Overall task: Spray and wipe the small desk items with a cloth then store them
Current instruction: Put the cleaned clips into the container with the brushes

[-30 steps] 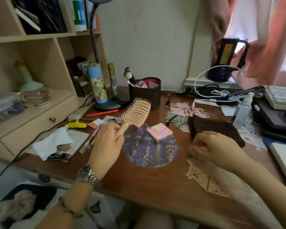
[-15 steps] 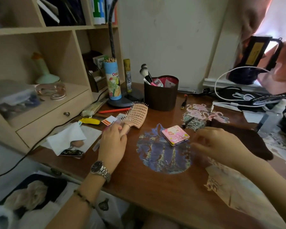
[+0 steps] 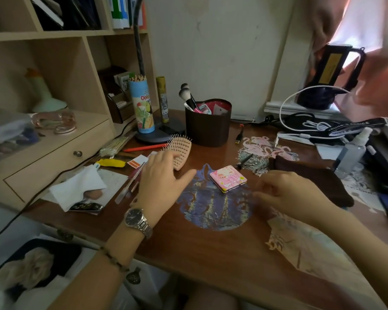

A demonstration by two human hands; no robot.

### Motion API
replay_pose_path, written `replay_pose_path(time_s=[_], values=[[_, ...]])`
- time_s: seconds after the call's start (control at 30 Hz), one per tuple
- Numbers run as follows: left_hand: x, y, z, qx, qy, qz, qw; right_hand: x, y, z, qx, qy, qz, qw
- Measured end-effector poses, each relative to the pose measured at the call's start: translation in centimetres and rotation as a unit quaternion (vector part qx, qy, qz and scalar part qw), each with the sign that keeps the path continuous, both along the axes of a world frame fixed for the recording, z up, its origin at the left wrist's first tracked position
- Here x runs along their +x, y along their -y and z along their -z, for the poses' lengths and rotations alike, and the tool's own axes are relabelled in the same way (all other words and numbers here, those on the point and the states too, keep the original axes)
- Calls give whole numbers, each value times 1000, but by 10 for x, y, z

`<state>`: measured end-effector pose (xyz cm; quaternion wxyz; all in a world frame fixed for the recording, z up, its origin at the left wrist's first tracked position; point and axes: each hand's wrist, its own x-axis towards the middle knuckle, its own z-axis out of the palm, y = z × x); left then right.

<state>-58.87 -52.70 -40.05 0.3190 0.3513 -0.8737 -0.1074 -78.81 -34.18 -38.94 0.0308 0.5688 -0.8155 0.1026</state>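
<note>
A peach hairbrush [image 3: 182,152] lies on the wooden desk [image 3: 188,242], bristles up. My left hand [image 3: 164,182] hovers over its handle end with fingers spread and grips nothing. A pink square compact [image 3: 227,179] sits on a blue round sticker mid-desk. My right hand [image 3: 293,193] is just right of the compact, fingers loosely curled and empty. Behind that hand lies the dark brown cloth [image 3: 318,173]. A clear spray bottle [image 3: 352,151] stands at the right. A brown holder [image 3: 207,128] with makeup brushes stands at the back.
A shelf unit with a drawer [image 3: 54,159] fills the left side. White tissue [image 3: 76,186], a red pencil [image 3: 143,148], a pencil tube [image 3: 142,108] and a lamp base [image 3: 157,135] crowd the left. Cables [image 3: 300,130] and dark devices lie at the right.
My left hand has let go of the hairbrush, which now lies on the desk. My right hand has moved left off the brown cloth toward the compact.
</note>
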Motion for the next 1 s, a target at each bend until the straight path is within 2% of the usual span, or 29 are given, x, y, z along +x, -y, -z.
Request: replay_pose_path(time_s=[0.17,0.37,0.53,0.87,0.93,1.0], values=[[-43,-11,-4,27,114,126,985,-8,-11,-4,-8,5,9,1000],[-81,-14,6,80,203,146,965,-16,-24,-2,-9,9,24,1000],[-89,-16,14,107,192,136,966,-22,-31,-1,-19,13,47,999],[-80,-52,13,53,183,62,980,-20,-36,9,-10,27,57,998],[-78,-48,12,31,182,73,980,-20,-36,9,-15,25,55,998],[-75,-37,11,67,181,132,972,-19,-36,7,-15,23,54,998]])
